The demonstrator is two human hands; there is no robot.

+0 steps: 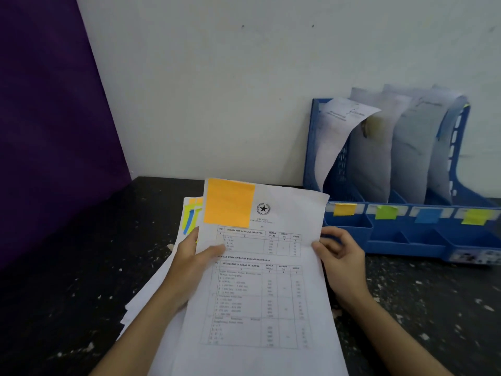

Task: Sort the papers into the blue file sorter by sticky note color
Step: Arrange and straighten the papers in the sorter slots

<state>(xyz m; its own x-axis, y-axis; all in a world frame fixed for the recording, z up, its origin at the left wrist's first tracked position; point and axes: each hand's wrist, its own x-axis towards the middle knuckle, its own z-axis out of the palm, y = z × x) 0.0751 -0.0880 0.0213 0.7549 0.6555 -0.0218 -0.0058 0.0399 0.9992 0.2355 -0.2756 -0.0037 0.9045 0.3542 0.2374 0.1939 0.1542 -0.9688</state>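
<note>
Both hands hold one printed sheet (pixel 260 280) up off the dark speckled counter (pixel 81 267), tilted toward the camera — likely so its orange sticky note (pixel 229 202), stuck at the top left corner, can be read. The left hand (pixel 193 256) pinches the left edge, thumb on the front; the right hand (pixel 339 256) has its fingers curled round the right edge. Under the left hand lies the unsorted stack (pixel 162 283), with blue, green and orange notes peeking out at its top. The blue file sorter (pixel 336 158) stands against the wall to the right, papers already in its slots — tags along its front rail run orange-yellow (pixel 344 209), green (pixel 386 212), blue (pixel 427 215), yellow-green (pixel 475 217). The leftmost slot looks the match.
</note>
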